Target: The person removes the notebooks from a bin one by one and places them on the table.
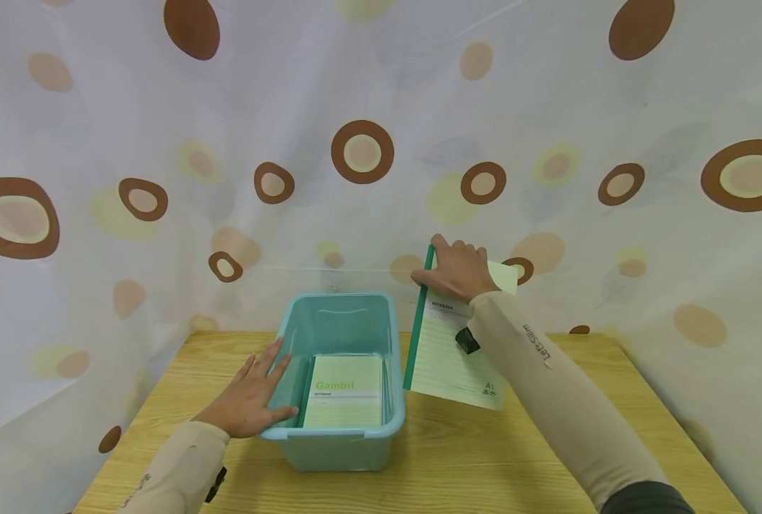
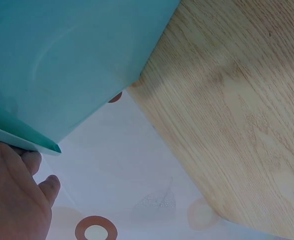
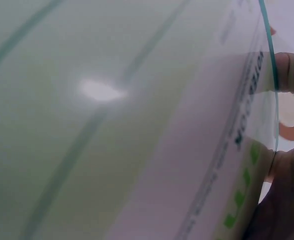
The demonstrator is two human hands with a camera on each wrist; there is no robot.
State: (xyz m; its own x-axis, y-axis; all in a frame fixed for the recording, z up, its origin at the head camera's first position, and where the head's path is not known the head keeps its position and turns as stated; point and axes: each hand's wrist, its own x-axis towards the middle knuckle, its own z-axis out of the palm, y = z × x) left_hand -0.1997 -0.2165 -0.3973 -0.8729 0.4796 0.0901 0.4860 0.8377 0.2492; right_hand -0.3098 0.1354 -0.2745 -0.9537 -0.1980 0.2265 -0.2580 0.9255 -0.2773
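Observation:
My right hand (image 1: 459, 270) grips a pale green notebook (image 1: 448, 368) with a dark green spine, holding it upright, slightly tilted, to the right of the bin. In the right wrist view, the glossy cover (image 3: 151, 140) fills most of the frame and fingers (image 3: 290, 75) show at its edge. My left hand (image 1: 248, 396) rests on the left rim of a light blue plastic bin (image 1: 336, 453), fingers spread. Inside the bin lies another pale green notebook (image 1: 345, 410) marked "Gambit". The left wrist view shows part of the hand (image 2: 17, 195) against the bin's rim.
The bin stands on a light wood-grain table (image 1: 458, 471). Behind the table and along its sides hangs a white curtain (image 1: 406, 86) with brown, yellow and peach spots.

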